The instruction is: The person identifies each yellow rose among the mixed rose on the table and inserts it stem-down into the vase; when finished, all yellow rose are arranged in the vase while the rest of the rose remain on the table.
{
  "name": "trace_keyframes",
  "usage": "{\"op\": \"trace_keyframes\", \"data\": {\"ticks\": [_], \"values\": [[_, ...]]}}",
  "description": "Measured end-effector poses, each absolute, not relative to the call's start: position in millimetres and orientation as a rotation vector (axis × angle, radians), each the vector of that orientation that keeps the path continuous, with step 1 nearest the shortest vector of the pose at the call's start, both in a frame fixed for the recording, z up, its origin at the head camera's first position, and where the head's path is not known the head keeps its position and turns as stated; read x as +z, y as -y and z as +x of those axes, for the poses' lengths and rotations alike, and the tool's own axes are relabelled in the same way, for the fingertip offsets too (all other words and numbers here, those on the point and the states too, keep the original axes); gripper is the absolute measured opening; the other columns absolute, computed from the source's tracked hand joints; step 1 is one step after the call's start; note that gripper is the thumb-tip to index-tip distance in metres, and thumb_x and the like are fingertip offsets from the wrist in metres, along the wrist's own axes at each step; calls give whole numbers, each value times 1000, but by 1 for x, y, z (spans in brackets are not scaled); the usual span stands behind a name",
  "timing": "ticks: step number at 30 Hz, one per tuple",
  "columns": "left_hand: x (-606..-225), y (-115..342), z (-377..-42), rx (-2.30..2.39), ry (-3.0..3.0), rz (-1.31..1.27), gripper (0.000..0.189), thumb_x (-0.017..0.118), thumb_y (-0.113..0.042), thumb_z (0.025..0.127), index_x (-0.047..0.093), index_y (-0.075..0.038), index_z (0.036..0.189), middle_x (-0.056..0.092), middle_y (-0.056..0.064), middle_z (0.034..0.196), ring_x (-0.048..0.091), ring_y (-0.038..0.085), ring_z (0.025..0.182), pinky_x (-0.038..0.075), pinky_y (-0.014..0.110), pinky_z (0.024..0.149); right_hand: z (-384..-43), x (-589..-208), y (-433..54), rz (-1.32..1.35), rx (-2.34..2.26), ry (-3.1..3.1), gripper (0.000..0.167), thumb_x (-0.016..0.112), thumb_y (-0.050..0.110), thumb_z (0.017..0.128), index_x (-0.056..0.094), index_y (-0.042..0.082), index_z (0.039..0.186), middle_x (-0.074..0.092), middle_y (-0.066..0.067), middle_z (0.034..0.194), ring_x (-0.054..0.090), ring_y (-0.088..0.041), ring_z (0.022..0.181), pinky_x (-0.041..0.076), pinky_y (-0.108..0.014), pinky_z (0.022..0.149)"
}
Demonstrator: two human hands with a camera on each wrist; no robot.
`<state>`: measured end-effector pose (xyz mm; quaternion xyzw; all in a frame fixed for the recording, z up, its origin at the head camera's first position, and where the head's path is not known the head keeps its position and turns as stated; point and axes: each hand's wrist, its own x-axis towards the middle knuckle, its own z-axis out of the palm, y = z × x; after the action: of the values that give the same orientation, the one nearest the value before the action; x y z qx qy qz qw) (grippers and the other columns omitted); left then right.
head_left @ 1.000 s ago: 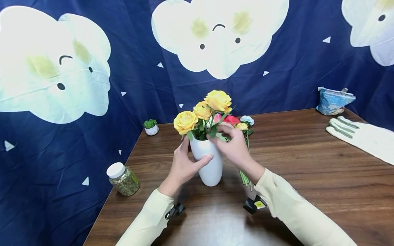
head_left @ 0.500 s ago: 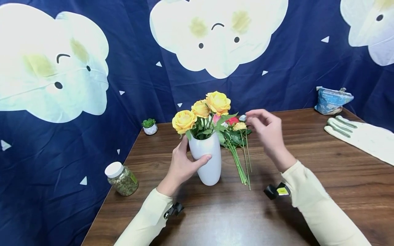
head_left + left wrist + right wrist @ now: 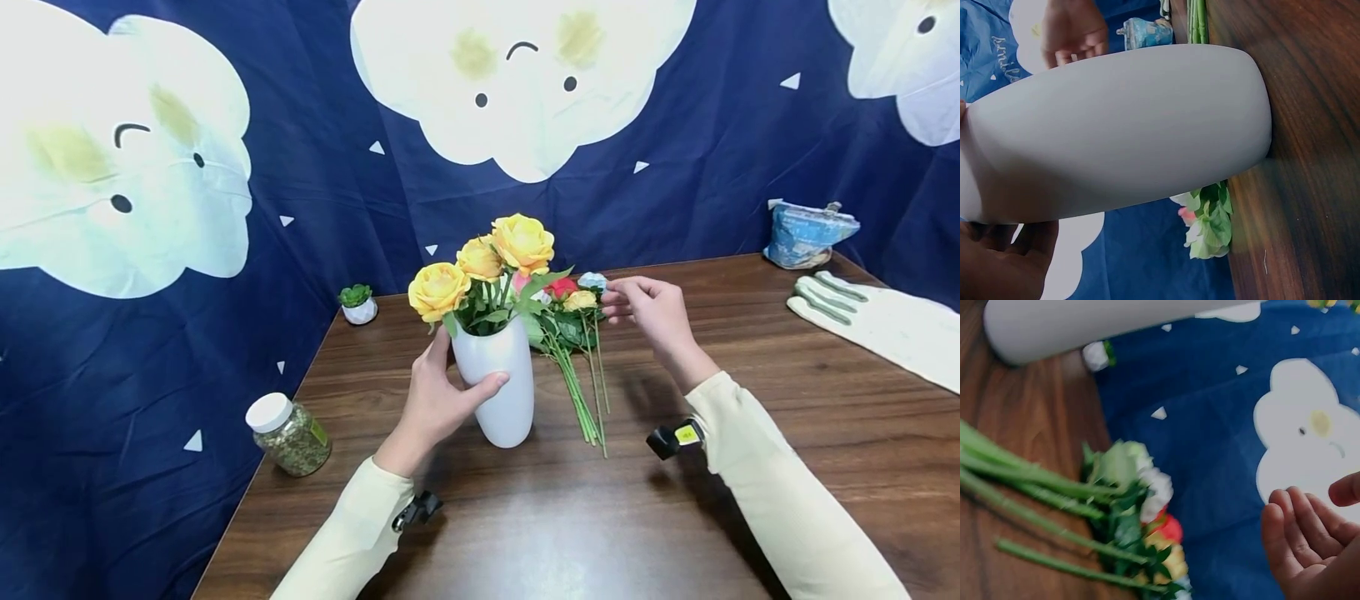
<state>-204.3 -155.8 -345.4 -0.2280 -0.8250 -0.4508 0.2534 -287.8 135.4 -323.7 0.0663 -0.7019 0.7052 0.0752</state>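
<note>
A white vase (image 3: 495,392) stands near the middle of the table with several yellow roses (image 3: 522,243) and green leaves in its mouth. My left hand (image 3: 431,408) grips its left side, thumb across the front and fingers behind. The smooth wall of the vase (image 3: 1122,131) fills much of the left wrist view. Right of the vase lies a bunch of loose flowers, with a red bloom (image 3: 561,288), a small yellow bloom (image 3: 580,300), a pale blue bloom (image 3: 592,282) and green stems (image 3: 581,400). My right hand (image 3: 654,315) hovers beside these blooms, holding nothing, fingers loosely bent (image 3: 1310,537).
A jar with a white lid (image 3: 288,433) leans at the table's left edge. Behind it sits a small potted succulent (image 3: 358,305). A blue pouch (image 3: 810,235) and white gloves (image 3: 877,321) lie at the back right. A blue cloud-printed curtain (image 3: 315,125) hangs behind.
My right hand has left the roses at the vase's mouth and moved right, to beside the loose blooms. The left hand keeps its grip on the vase.
</note>
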Motion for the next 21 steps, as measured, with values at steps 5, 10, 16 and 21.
{"op": "trace_keyframes", "data": {"ticks": [5, 10, 16, 21], "values": [[-344, 156, -204, -1221, 2241, -628, 80, 87, -20, 79, 48, -5, 147, 65, 17, 134, 69, 31, 113, 58, 51, 90, -299, -339, -138, 138, 2117, 2283, 39, 49, 10, 102, 61, -21, 122, 73, 7, 73, 70, -3, 66, 60, -23, 67], [-345, 156, -204, -1222, 2250, -626, 79, 87, -25, 80, 49, -6, 146, 66, 15, 134, 69, 30, 112, 58, 51, 89, -304, -357, -141, 168, 2100, 2510, 40, 48, 8, 104, 57, -25, 125, 74, -3, 79, 69, -4, 66, 61, -25, 70], [-346, 156, -205, -1237, 2255, -624, 80, 87, -22, 79, 48, -6, 148, 65, 16, 136, 68, 30, 113, 57, 53, 90, -308, -376, -139, 149, 2035, 2703, 39, 49, 5, 104, 55, -25, 127, 75, -10, 84, 70, -6, 65, 61, -26, 69], [-346, 157, -205, -1234, 2250, -628, 80, 87, -23, 80, 48, -7, 148, 65, 15, 136, 68, 29, 114, 57, 52, 89, -310, -384, -134, 113, 2075, 2742, 38, 50, 2, 103, 54, -25, 129, 74, -7, 80, 69, -6, 62, 61, -24, 66]]}}
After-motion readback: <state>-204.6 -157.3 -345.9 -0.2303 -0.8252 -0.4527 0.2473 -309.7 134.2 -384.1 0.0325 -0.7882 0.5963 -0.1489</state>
